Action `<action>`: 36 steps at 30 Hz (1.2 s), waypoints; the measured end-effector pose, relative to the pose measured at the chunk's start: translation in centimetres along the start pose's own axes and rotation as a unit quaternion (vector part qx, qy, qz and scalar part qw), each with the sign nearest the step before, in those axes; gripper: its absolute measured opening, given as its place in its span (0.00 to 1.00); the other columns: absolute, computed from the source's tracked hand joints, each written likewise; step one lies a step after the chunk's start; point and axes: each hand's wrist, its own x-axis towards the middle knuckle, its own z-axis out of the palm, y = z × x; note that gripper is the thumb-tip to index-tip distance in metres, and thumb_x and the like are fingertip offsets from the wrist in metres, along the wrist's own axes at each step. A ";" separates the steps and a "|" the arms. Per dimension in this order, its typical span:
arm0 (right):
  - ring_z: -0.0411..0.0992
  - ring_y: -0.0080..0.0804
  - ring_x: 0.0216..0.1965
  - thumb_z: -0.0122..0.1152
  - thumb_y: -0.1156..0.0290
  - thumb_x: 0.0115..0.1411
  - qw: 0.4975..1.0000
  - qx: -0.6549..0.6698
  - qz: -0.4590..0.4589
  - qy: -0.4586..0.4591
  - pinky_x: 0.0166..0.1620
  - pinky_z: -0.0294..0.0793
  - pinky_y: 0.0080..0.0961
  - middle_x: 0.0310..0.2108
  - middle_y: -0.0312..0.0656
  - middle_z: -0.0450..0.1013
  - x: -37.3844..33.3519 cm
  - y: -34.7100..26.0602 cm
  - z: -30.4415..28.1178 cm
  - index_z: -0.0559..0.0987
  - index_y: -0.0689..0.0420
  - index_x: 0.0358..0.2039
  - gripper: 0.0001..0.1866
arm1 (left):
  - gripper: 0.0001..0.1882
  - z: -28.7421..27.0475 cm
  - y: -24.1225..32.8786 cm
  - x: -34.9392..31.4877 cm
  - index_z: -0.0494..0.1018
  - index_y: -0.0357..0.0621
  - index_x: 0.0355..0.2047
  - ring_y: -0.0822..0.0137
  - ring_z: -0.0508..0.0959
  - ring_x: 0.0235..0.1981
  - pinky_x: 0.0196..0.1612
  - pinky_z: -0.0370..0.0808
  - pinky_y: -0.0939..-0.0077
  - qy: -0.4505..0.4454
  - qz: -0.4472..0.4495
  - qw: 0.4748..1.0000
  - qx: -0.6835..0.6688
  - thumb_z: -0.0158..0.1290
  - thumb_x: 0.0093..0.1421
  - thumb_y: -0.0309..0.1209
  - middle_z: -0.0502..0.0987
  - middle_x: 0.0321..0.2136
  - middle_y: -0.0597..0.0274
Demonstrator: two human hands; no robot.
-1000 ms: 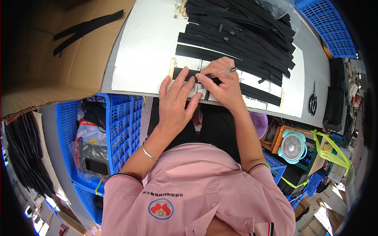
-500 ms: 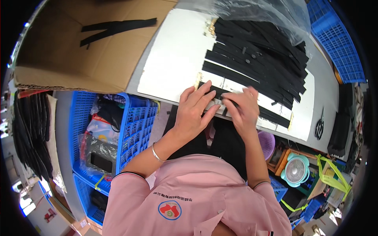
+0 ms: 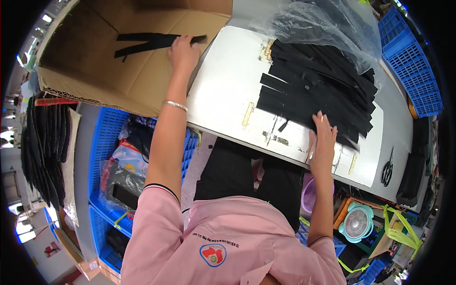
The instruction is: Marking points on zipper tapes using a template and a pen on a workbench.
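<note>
My left hand [image 3: 184, 53] reaches over the cardboard box at the upper left, its fingers closed round a black fabric strip [image 3: 199, 39]. More black strips [image 3: 142, 43] lie inside the box, leading up to that hand. My right hand [image 3: 324, 142] is at the near edge of a spread of black strips [image 3: 316, 90] on the white board. Its fingers are stretched out, and the fingertips touch the strips or hover just over them. A small dark piece [image 3: 283, 126] lies on the board left of my right hand.
The cardboard box [image 3: 128, 102] stands left of the white board [image 3: 223, 85]. Clear plastic film [image 3: 327, 23] covers the strips' far end. Black-handled scissors [image 3: 387, 171] lie at the right. Blue crates [image 3: 411, 61] stand at the far right; a blue basket [image 3: 102, 142] sits below, left.
My left hand has moved from the board's near edge up and left to the box, with a strip. My right hand has shifted right and down. The near strip has left the board; the view has shifted.
</note>
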 end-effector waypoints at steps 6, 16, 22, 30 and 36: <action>0.63 0.47 0.71 0.58 0.72 0.71 0.998 0.050 0.001 -0.027 0.75 0.52 0.51 0.69 0.47 0.68 3.5 3.5 -0.8 0.71 0.54 0.65 0.23 | 0.13 -1.8 1.7 0.1 0.84 0.49 0.48 0.52 0.80 0.51 0.58 0.70 0.52 -0.030 -0.056 0.995 0.073 0.59 0.65 0.33 0.85 0.43 0.58; 0.67 0.43 0.69 0.68 0.80 0.60 0.993 0.030 0.009 0.117 0.74 0.54 0.48 0.67 0.44 0.71 -4.6 1.8 -2.7 0.72 0.54 0.64 0.31 | 0.10 -6.7 11.6 -10.9 0.83 0.43 0.47 0.51 0.83 0.41 0.45 0.76 0.64 -0.066 0.165 0.968 -0.176 0.55 0.69 0.28 0.84 0.39 0.52; 0.72 0.46 0.65 0.68 0.79 0.61 0.979 0.047 0.031 0.194 0.69 0.62 0.50 0.63 0.49 0.74 -8.4 0.6 -2.9 0.75 0.58 0.62 0.28 | 0.12 -4.9 21.4 -18.5 0.84 0.44 0.47 0.53 0.83 0.35 0.40 0.78 0.65 -0.262 0.294 0.886 -0.244 0.62 0.64 0.29 0.83 0.34 0.53; 0.68 0.42 0.68 0.72 0.70 0.58 0.990 0.016 0.078 0.114 0.72 0.57 0.52 0.65 0.42 0.73 -11.0 1.3 -2.4 0.74 0.55 0.63 0.32 | 0.14 -1.5 28.7 -24.5 0.84 0.43 0.48 0.55 0.80 0.47 0.52 0.74 0.61 -0.210 0.345 0.866 -0.296 0.63 0.61 0.28 0.83 0.42 0.59; 0.69 0.43 0.67 0.72 0.71 0.58 0.983 -0.022 0.113 0.146 0.72 0.54 0.54 0.64 0.42 0.74 -12.5 4.4 -3.4 0.74 0.56 0.63 0.31 | 0.20 -1.7 27.7 -27.5 0.79 0.40 0.56 0.51 0.71 0.65 0.69 0.62 0.45 -0.222 0.415 0.859 -0.202 0.61 0.65 0.31 0.77 0.60 0.58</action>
